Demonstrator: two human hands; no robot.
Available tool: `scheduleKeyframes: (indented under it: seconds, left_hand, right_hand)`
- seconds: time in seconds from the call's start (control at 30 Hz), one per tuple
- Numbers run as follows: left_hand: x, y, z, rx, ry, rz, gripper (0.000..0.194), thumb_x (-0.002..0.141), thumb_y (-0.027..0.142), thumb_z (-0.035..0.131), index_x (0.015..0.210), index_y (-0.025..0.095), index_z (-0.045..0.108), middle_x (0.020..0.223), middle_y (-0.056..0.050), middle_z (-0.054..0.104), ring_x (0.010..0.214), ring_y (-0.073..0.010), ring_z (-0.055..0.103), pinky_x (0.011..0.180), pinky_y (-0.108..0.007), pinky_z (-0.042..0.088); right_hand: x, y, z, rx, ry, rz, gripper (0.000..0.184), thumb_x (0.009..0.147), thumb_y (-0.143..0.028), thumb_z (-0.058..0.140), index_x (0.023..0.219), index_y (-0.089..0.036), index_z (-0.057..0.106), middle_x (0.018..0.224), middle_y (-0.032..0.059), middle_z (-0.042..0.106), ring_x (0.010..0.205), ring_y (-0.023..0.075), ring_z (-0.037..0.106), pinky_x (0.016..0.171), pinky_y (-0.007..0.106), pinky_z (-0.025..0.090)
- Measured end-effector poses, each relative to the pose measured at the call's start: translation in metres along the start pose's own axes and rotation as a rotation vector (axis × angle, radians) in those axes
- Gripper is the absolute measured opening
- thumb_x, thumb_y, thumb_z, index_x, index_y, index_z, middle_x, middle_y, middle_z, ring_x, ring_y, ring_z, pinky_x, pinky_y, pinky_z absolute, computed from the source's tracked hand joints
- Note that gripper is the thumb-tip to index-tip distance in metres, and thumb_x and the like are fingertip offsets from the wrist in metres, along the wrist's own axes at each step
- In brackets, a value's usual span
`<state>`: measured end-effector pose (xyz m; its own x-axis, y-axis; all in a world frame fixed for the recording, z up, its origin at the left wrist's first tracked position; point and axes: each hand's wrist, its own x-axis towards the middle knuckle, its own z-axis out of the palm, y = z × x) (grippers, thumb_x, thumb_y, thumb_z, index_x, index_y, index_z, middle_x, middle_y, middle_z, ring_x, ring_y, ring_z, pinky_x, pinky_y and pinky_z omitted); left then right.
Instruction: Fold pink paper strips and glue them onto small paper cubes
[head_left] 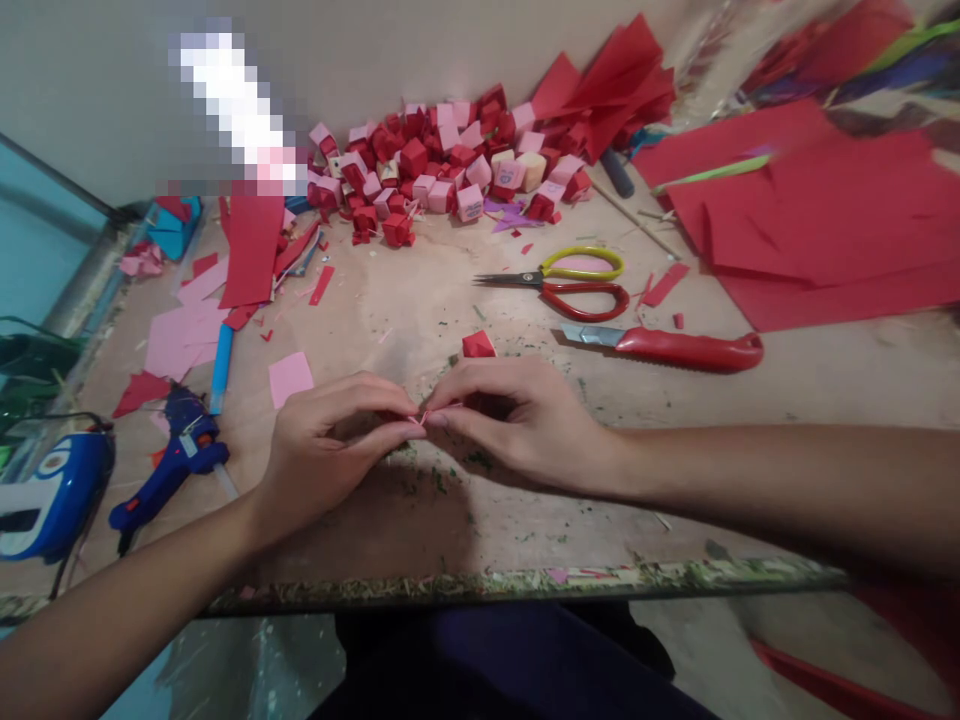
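Left hand: the left hand [322, 440] is nearly closed at the tips, thumb and forefinger pinching a thin pink piece [418, 419]; its exact form is too small to tell.
Right hand: the right hand [521, 412] pinches the same piece from the other side, fingertips narrow, with a gap behind them between thumb and forefinger.
Thin pink piece: between the two sets of fingertips, above the tabletop [420, 300], left of the picture's centre.
Beyond the right hand: a small folded red paper [479, 345] lies just beside its knuckles.
Cutting tools: scissors [541, 281] lie with blades pointing left; nearer the hands, a red-handled cutter [660, 346] lies with its blade also toward the left.
Left side: a pink paper square [290, 379] is near the left hand; farther out are a blue stick [221, 365] and a blue glue gun [176, 455].
Far side: a heap of red and pink paper cubes [442, 165] lies toward the wall, with large red sheets [817, 220] to its right.
Near edge: it runs below both hands, lined with green and pale scraps; the forearms reach in over the tabletop.
Open room: a mostly bare patch, with a few scraps, between the heap and the hands, left of the scissors; another between the hands and near edge.
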<state>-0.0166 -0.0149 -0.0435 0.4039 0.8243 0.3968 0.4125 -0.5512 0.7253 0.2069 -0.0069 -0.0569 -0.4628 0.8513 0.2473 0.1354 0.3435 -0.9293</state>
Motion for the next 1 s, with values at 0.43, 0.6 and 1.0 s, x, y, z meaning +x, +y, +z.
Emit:
scheduleKeyframes:
  seconds: [0.43, 0.6, 1.0]
  left_hand:
    - [0.001, -0.0017, -0.0003, -0.098, -0.063, 0.022, 0.01, 0.089, 0.014, 0.078, 0.086, 0.024, 0.079, 0.085, 0.001, 0.08, 0.076, -0.0126, 0.075, 0.07, -0.022, 0.062]
    - [0.0013, -0.0016, 0.0001, -0.179, -0.066, -0.099, 0.003, 0.085, 0.022, 0.083, 0.084, 0.024, 0.081, 0.081, 0.0, 0.081, 0.07, -0.0144, 0.076, 0.065, -0.022, 0.064]
    - [0.0001, -0.0042, 0.001, -0.285, -0.107, -0.218, 0.006, 0.082, 0.028, 0.087, 0.079, 0.024, 0.082, 0.075, 0.0, 0.081, 0.064, -0.0175, 0.078, 0.059, -0.023, 0.067]
  right_hand:
    - [-0.0008, -0.0016, -0.0013, 0.0, -0.018, -0.039, 0.01, 0.096, -0.024, 0.071, 0.091, -0.018, 0.077, 0.085, 0.0023, 0.075, 0.075, 0.0139, 0.067, 0.07, 0.027, 0.052]
    - [-0.0001, 0.0016, -0.0015, 0.018, -0.048, -0.07, 0.01, 0.096, -0.022, 0.071, 0.092, -0.017, 0.078, 0.086, 0.0034, 0.076, 0.077, 0.0141, 0.068, 0.072, 0.027, 0.054]
    - [-0.0016, -0.0016, -0.0035, -0.004, -0.082, -0.146, 0.009, 0.096, -0.023, 0.071, 0.091, -0.019, 0.078, 0.09, 0.0053, 0.079, 0.08, 0.0164, 0.072, 0.074, 0.03, 0.056]
